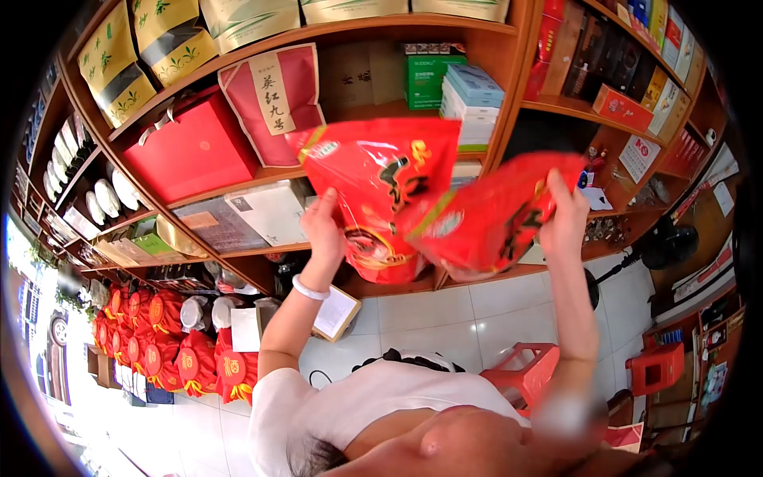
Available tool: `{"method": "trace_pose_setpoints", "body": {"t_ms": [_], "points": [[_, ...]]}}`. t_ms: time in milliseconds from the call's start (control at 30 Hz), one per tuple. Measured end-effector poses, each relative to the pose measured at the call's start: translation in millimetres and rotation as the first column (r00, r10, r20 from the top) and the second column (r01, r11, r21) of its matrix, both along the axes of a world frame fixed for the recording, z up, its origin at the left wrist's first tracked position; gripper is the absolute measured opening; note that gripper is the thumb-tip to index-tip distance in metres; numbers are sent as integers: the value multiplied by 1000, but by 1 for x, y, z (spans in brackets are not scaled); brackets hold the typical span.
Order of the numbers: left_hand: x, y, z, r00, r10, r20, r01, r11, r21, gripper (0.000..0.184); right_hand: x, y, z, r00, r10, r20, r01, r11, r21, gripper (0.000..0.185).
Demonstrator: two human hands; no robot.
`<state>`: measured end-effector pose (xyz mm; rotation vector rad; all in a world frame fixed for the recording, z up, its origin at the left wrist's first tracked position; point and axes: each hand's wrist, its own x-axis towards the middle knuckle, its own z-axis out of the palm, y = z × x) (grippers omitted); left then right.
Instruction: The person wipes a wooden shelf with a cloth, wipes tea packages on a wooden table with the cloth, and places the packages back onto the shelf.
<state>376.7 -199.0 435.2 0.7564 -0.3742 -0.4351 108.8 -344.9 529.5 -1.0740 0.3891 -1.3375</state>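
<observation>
My left hand point(323, 228), with a white bracelet at the wrist, grips the left edge of a red tea pouch point(373, 159) with dark and gold lettering. It is held up roughly upright in front of the shelves. A second red pouch point(485, 219) is tilted, with my right hand point(565, 211) closed on its right side. This pouch overlaps the lower right part of the first one. Both pouches look full and are a little blurred. Some of my fingertips are hidden by the pouches.
Wooden shelves point(366, 114) hold a maroon pouch point(274, 103), a red gift bag point(191, 147), gold bags point(171, 36) and stacked boxes point(470, 111). Several red-wrapped jars point(195, 362) stand at lower left. A red stool point(528, 370) and a black fan point(670, 246) are to the right.
</observation>
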Motion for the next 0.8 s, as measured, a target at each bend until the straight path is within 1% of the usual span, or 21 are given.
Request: {"method": "trace_pose_setpoints", "body": {"t_ms": [33,67,100,133,167,200,233,267,333,367,467,500,600,633,667,733,767,800], "points": [[13,-1,10,1000,4,0,-4,1000,-1,17,20,-1,21,1000,8,6,-7,1000,-13,16],[26,-2,19,997,70,22,-70,997,-32,17,39,-21,26,995,72,68,-68,996,-49,17],[37,-4,26,990,138,42,-135,989,-62,16,59,-34,37,988,98,122,-95,995,-27,18],[49,-6,31,989,144,43,-142,988,-61,16,79,-47,45,982,112,151,-112,994,-10,18],[60,-9,36,983,172,70,-164,980,-111,16,95,-58,53,975,124,186,-124,992,-11,19],[71,-11,40,975,200,95,-183,970,-160,16,111,-69,59,972,146,182,-144,989,-27,24],[80,-14,45,964,244,110,-223,959,-175,15,126,-79,65,970,153,186,-153,988,-15,24],[89,-16,50,961,252,110,-231,957,-176,15,139,-88,70,968,162,190,-164,986,-4,24],[97,-20,58,936,325,140,-288,929,-231,15,163,-105,76,962,197,190,-203,979,9,24],[92,-21,68,941,319,109,-288,929,-234,15,173,-111,76,954,226,196,-235,972,23,23],[98,-27,70,916,375,141,-343,917,-203,16,194,-127,71,927,291,238,-299,954,-2,20],[97,-30,73,898,418,135,-392,902,-182,15,201,-132,71,917,313,247,-322,947,-3,20],[99,-44,83,867,481,131,-448,867,-218,15,221,-148,76,899,252,357,-259,965,-28,19],[96,-49,87,859,496,131,-460,858,-230,14,228,-151,76,901,229,369,-234,972,-32,18],[96,-54,88,852,505,138,-468,852,-235,14,237,-155,72,884,236,405,-220,972,-86,16],[97,-58,84,834,534,136,-499,837,-226,14,246,-158,62,876,253,410,-215,967,-138,15],[100,-58,81,829,540,146,-506,835,-217,14,251,-161,55,872,256,417,-224,966,-127,15],[104,-56,77,824,551,131,-517,826,-225,14,254,-164,49,886,231,402,-223,972,-66,14]]}}
